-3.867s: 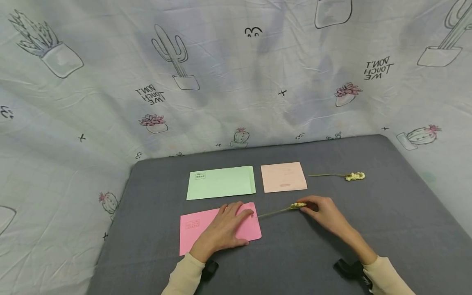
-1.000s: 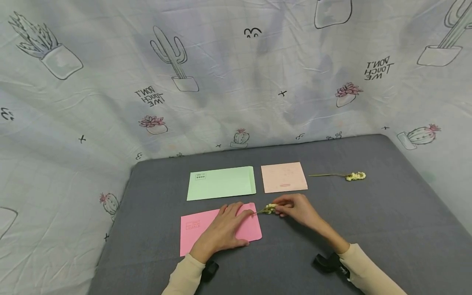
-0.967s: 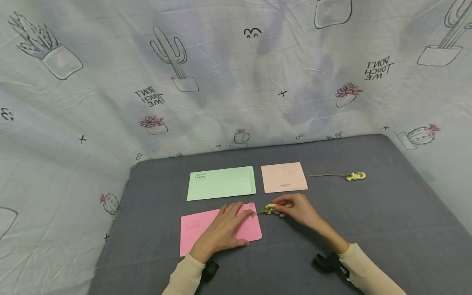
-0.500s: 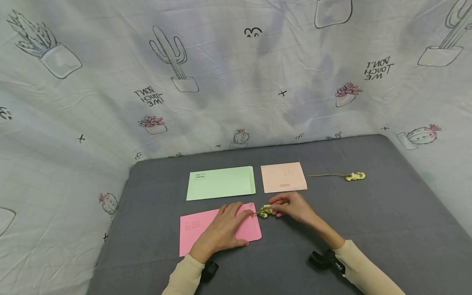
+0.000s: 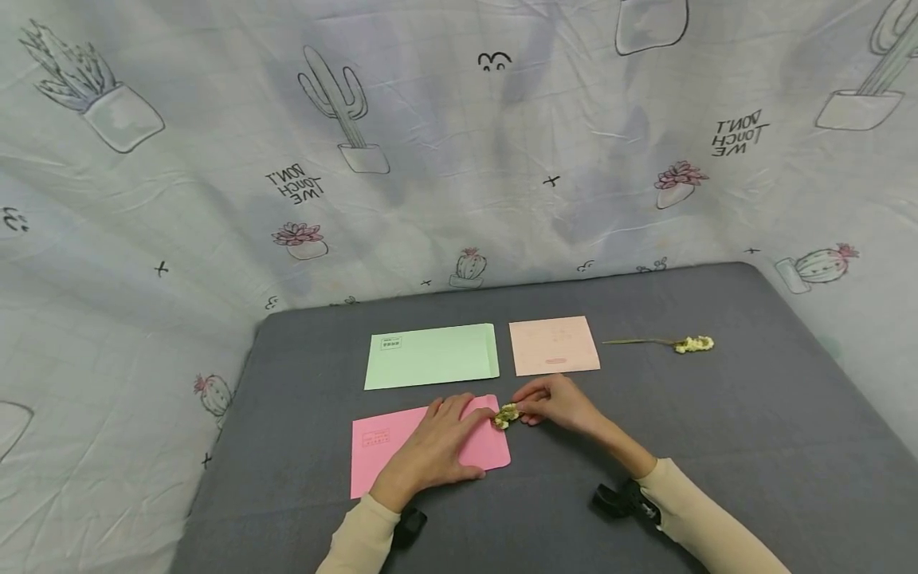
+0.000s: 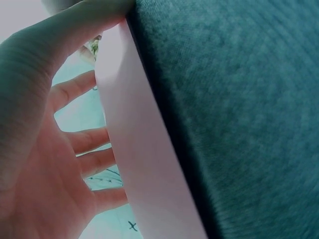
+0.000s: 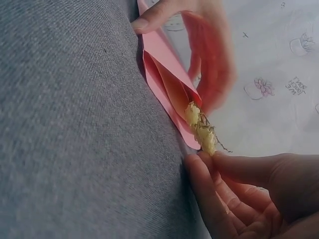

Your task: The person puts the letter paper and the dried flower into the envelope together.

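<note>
The pink envelope (image 5: 402,430) lies near the front of the table, its right end spread apart in the right wrist view, where the envelope (image 7: 162,57) shows an orange-tan inside. My left hand (image 5: 433,450) rests over it, thumb and fingers apart at its edges; in the left wrist view the hand (image 6: 45,154) has its fingers extended along the envelope (image 6: 139,134). My right hand (image 5: 562,406) pinches the top of a yellow flower sprig (image 5: 506,415). In the right wrist view the flower head (image 7: 199,129) sits at the envelope's mouth, its stem mostly hidden.
Behind the pink envelope lie a green envelope (image 5: 430,356) and a smaller peach envelope (image 5: 555,346). Another yellow flower sprig (image 5: 692,344) lies at the back right, stem to the left. A printed curtain (image 5: 459,143) hangs behind the grey table (image 5: 753,414).
My right hand has moved left with the flower sprig, whose head is now at the pink envelope's right edge and whose stem no longer shows between them. My left hand has stayed in place.
</note>
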Demonstrator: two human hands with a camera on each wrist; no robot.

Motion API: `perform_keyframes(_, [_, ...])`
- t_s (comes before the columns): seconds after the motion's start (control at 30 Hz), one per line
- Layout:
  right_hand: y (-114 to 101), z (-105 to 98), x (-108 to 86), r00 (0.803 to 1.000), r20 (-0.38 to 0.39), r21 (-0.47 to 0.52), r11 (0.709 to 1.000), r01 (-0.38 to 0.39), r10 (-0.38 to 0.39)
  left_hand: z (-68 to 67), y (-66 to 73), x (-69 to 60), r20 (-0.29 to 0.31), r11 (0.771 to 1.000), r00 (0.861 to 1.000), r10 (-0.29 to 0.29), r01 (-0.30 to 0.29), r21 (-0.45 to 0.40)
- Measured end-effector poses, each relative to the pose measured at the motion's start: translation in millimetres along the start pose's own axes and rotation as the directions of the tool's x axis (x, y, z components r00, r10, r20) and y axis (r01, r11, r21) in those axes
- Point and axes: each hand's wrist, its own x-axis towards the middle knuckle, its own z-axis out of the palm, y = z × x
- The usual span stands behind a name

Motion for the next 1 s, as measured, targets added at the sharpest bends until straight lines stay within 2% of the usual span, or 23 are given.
perform_keyframes(0.53, [-0.2, 2.0, 4.8, 0.999, 0.025, 0.006, 1.0, 0.025, -0.025, -1.4, 0.7, 1.5, 0.01, 1.0, 1.0, -0.009, 0.009, 0.003])
perform_keyframes(0.63, [0.3, 0.3, 4.1, 1.0, 0.011, -0.013, 1.0, 0.018, -0.018, -1.3, 0.6, 1.3, 0.009, 1.0, 1.0, -0.01, 0.01, 0.001])
perform_keyframes(0.77, [0.6, -1.8, 2.5, 0.999, 0.03, -0.067, 0.998, 0.019, -0.017, -1.4, 0.1, 1.0, -0.001, 1.0, 1.0, -0.008, 0.008, 0.001])
perform_keyframes(1.0, [1.8, 0.7, 4.0, 0.995, 0.074, -0.102, 0.992, 0.07, -0.063, -1.1, 0.4, 1.1, -0.015, 1.0, 1.0, -0.002, 0.002, -0.003])
